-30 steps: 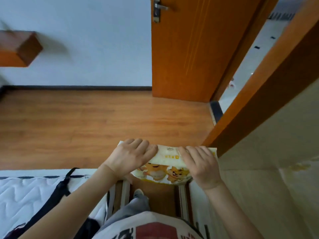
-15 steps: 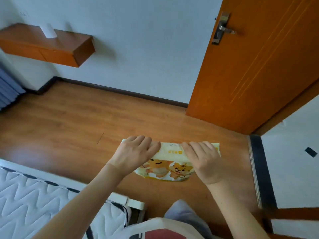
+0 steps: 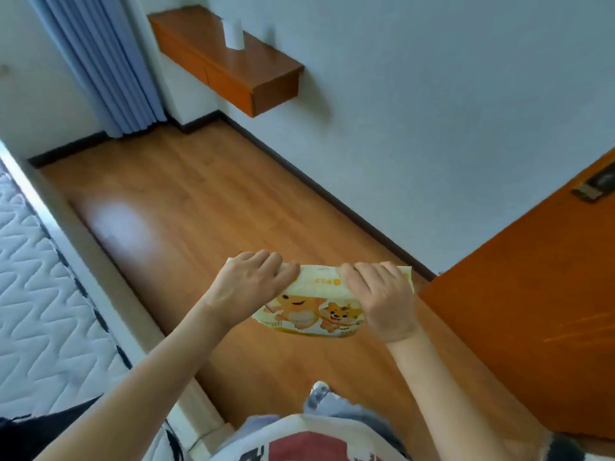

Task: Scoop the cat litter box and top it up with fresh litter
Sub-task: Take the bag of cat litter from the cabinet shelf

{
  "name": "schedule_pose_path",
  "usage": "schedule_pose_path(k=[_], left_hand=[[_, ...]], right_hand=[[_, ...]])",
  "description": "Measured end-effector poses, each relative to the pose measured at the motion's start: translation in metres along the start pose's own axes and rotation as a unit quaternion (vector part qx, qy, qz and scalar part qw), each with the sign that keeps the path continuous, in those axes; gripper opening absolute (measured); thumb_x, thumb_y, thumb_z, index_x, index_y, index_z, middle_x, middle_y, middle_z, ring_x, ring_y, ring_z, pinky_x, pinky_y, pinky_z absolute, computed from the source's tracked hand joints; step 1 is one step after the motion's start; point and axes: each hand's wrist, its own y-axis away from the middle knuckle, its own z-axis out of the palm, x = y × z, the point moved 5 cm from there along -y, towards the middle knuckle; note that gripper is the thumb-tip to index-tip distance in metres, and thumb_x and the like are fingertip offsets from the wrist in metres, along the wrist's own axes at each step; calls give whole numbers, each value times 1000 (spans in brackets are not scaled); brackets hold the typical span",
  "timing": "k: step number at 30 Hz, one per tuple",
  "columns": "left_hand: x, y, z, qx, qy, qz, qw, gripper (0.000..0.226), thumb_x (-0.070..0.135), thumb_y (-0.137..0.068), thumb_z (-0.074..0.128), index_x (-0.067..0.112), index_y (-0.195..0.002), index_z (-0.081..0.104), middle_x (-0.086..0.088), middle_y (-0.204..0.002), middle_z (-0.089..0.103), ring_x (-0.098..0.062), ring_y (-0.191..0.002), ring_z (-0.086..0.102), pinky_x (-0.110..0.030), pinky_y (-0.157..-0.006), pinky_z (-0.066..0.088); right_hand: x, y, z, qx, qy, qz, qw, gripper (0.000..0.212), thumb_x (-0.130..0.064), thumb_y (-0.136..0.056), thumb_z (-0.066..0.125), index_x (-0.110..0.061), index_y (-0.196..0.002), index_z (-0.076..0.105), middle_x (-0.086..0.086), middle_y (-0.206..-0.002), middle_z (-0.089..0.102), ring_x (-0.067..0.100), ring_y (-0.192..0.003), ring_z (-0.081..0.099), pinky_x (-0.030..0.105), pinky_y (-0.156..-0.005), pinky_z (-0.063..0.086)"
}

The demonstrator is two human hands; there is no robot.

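Observation:
A yellow and white litter bag (image 3: 316, 307) with cartoon animals printed on it hangs in front of me above the wooden floor. My left hand (image 3: 253, 284) grips its top edge at the left end, fingers curled over the fold. My right hand (image 3: 382, 294) grips the same edge at the right end. No litter box and no scoop are in view.
A white quilted mattress (image 3: 43, 311) runs along the left. A wooden wall shelf (image 3: 233, 68) with a white roll (image 3: 233, 31) hangs at the back. Blue curtains (image 3: 103, 61) fill the far left corner. An orange door (image 3: 532, 311) stands at the right.
My view has swung to the left, away from the doorway and towards the curtain corner. Both hands keep the same grip on the bag's top edge.

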Motion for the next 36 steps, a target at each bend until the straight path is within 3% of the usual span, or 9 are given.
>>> schedule_pose_path(k=[8, 12, 27, 36], left_hand=[[-94, -33, 38, -45, -58, -160, 984, 44, 12, -71, 77, 17, -106, 52, 1, -72, 55, -15, -56, 50, -28, -46, 46], [-158, -39, 59, -53, -99, -191, 975, 43, 5, -68, 73, 17, -102, 52, 2, -68, 52, -14, -53, 47, -26, -45, 43], [-454, -5, 126, -104, -138, -270, 947, 48, 4, -68, 73, 16, -109, 52, 1, -70, 54, -14, -55, 50, -28, -47, 47], [-626, 0, 176, -123, -182, -345, 912, 36, 4, -68, 74, 20, -97, 62, 4, -67, 55, -13, -53, 51, -23, -45, 41]], right_hand=[[49, -125, 99, 58, -86, -132, 986, 20, -20, -95, 59, -5, -89, 71, 6, -69, 64, 20, -56, 58, 31, -53, 47], [48, -185, 167, 49, -119, -167, 978, 25, -27, -83, 73, -5, -96, 69, 7, -74, 67, 21, -62, 62, 30, -59, 48], [-33, -441, 378, 99, -182, -246, 947, 31, -22, -75, 81, -9, -98, 63, 3, -69, 61, 18, -56, 55, 29, -57, 41], [-77, -602, 519, 85, -249, -326, 908, 36, -20, -71, 83, -7, -101, 66, 6, -75, 66, 21, -61, 62, 33, -58, 49]])
